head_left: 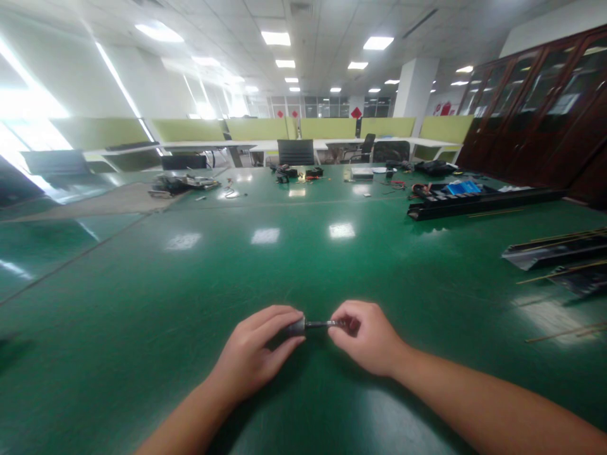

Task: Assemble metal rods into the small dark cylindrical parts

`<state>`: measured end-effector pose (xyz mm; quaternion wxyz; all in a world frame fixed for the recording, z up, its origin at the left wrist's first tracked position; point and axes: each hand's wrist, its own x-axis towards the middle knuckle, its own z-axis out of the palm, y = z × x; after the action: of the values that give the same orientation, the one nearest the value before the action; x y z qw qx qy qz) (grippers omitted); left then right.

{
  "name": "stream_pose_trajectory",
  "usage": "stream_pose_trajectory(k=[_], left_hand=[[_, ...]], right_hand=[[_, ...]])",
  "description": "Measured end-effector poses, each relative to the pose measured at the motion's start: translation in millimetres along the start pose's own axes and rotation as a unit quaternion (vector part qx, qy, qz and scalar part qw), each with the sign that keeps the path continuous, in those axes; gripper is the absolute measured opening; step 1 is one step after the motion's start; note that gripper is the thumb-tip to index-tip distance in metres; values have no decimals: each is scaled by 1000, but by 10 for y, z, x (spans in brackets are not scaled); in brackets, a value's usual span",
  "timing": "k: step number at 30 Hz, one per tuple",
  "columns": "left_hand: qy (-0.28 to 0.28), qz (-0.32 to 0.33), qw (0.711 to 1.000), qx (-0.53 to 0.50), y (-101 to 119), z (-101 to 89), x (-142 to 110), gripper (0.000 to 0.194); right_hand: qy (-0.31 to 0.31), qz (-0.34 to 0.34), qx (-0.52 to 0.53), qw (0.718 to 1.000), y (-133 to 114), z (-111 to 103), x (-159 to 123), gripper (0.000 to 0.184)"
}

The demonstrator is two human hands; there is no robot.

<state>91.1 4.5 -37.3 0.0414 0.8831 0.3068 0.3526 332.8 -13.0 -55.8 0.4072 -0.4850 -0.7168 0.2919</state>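
Low over the green table, my left hand [262, 344] is closed round a small grey cylinder [297, 326], thumb below and fingers above. A thin metal shaft [318, 324] runs from the cylinder's right end, level with the tabletop. My right hand [364, 335] pinches the far end of this shaft between thumb and forefinger. Its other fingers are curled, and the tip inside the pinch is mostly hidden. Most of the cylinder's left part is covered by my left hand, so its exact kind cannot be made out.
The glossy green table [227, 272] stretches out ahead. To the right lie black metal channels [474, 202] and thin brass-coloured rods [559, 328]. Tools and cables [294, 174] sit along the far edge, with a grey bundle [183, 183] at the far left.
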Motion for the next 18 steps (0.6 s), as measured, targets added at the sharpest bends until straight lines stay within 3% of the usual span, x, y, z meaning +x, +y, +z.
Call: stream_pose_trajectory(k=[18], left_hand=[[-1, -4, 1000, -11, -32, 1, -24, 30]], right_hand=[[6, 3, -2, 1000, -15, -15, 2, 5]])
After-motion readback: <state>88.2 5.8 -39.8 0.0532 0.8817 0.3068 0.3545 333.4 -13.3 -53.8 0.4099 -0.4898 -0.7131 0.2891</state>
